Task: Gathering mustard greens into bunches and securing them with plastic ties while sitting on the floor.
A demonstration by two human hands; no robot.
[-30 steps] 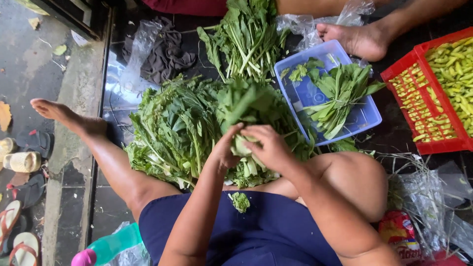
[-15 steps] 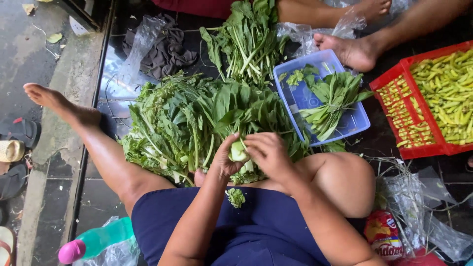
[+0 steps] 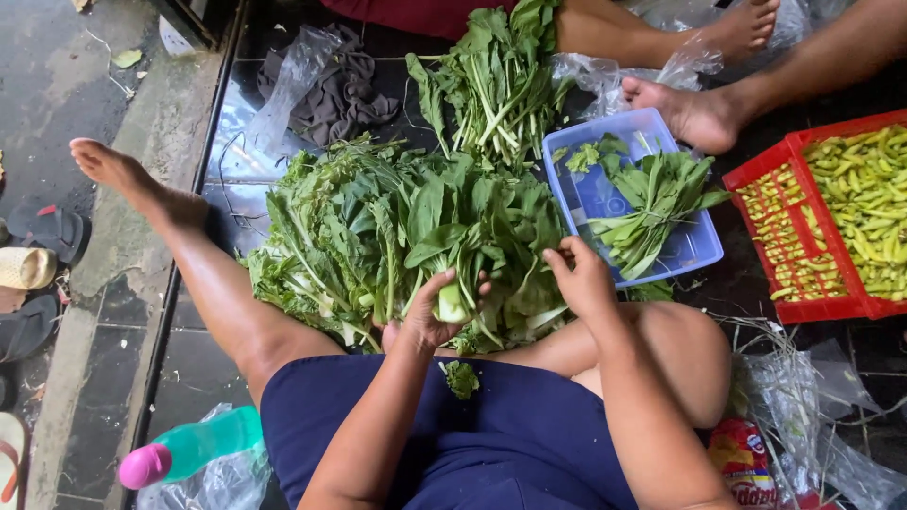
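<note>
Two hands: both work at one bunch of greens, low in the middle of the view.
Left hand [image 3: 427,316]: fingers curled shut around the pale stem end [image 3: 452,304] of a leafy bunch [image 3: 472,241], thumb over the top.
Right hand [image 3: 578,276]: fingers bent loosely and resting on the leaves at the bunch's right edge; whether it grips them or only presses I cannot tell.
Bunch: held just above the lap, stems toward the person, leaves fanning away.
Scrap [image 3: 461,378]: a small torn leaf lying on the dark blue shorts [image 3: 510,434].
Heap [image 3: 331,236]: a broad pile of the same greens on the floor, touching the held bunch on its left.
Second pile [image 3: 491,85]: longer-stemmed greens further off, beyond the heap.
Tub [image 3: 699,247]: blue plastic, just right of the right hand, with a few trimmed greens [image 3: 652,203] inside.
Crate [image 3: 803,307]: red, well to the right, full of yellow-green chillies [image 3: 869,208].
Other feet [image 3: 694,113]: someone else's bare feet beyond the tub (only legs show).
Bottle [image 3: 189,449]: teal with a pink cap, lying on clear plastic beside the left thigh.
Cloth [image 3: 340,90]: grey, crumpled, far left of the second pile.
</note>
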